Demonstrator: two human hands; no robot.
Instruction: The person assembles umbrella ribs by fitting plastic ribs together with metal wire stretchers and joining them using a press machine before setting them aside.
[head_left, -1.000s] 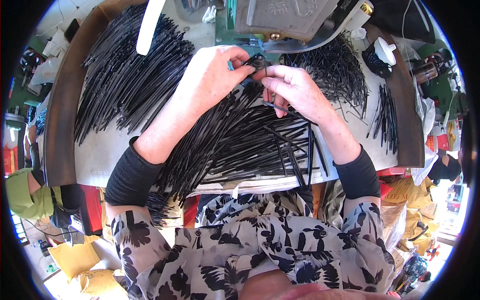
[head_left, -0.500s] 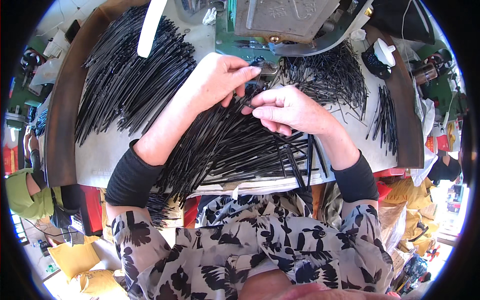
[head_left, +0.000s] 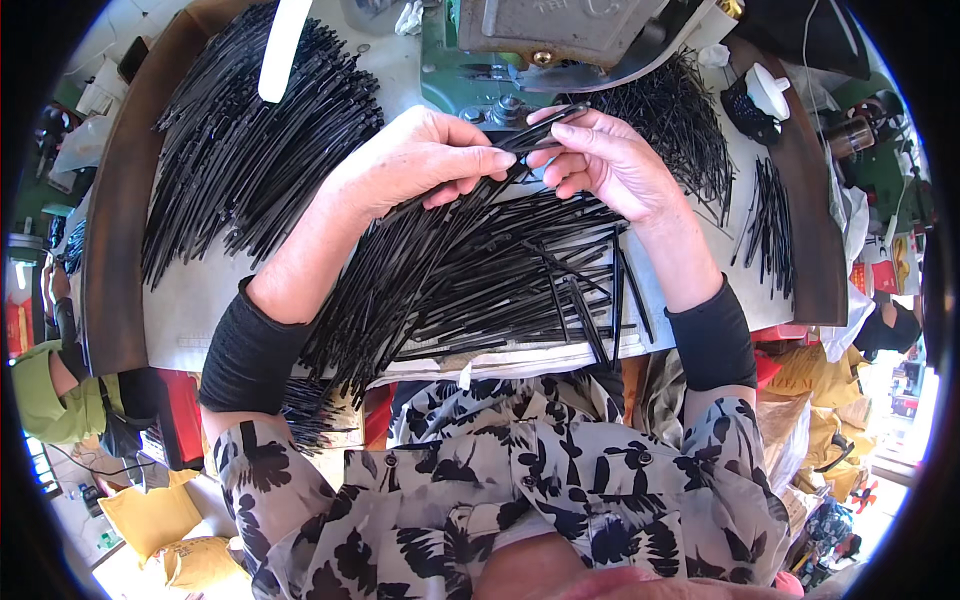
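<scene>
My left hand (head_left: 420, 158) pinches thin black strips (head_left: 540, 128) between thumb and fingers, in front of the green machine. On the right, my right hand (head_left: 615, 165) has its thumb and fingers closed round their far end. The strips slant up to the right between both hands; how many there are I cannot tell. Below my hands, a heap of similar long black strips (head_left: 480, 285) spreads to the table's near edge. A larger bundle of them (head_left: 265, 130) lies to the left of my left hand.
A green machine (head_left: 445, 75) with a grey metal head (head_left: 540, 25) stands just beyond my hands. Behind my right hand is a tangle of thin black pieces (head_left: 680, 130). A small row of strips (head_left: 770, 225) lies by the raised brown table rim (head_left: 815, 230). At far left sits another person (head_left: 60, 390).
My right hand has moved up and now grips the strips' far end beside the machine. My left hand has shifted slightly, and the strips now show slanting between both hands.
</scene>
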